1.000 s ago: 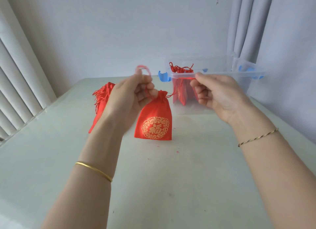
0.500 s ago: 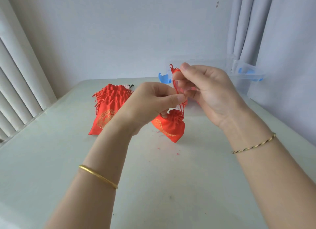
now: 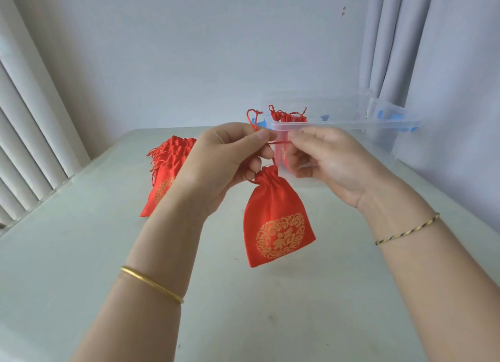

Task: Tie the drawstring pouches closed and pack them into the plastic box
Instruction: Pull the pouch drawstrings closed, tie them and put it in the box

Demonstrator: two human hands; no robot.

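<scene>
Above table (image 3: 81, 253), both hands pinching drawstring (image 3: 280, 142)

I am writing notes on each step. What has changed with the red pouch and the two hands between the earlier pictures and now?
The pouch, bunched and tilted between the hands half a second ago, now hangs straight down with its gold emblem facing the camera. The left hand and right hand have drawn slightly apart, each with a grip on the red cord stretched between them. The pile of pouches and plastic box stayed put.
</scene>
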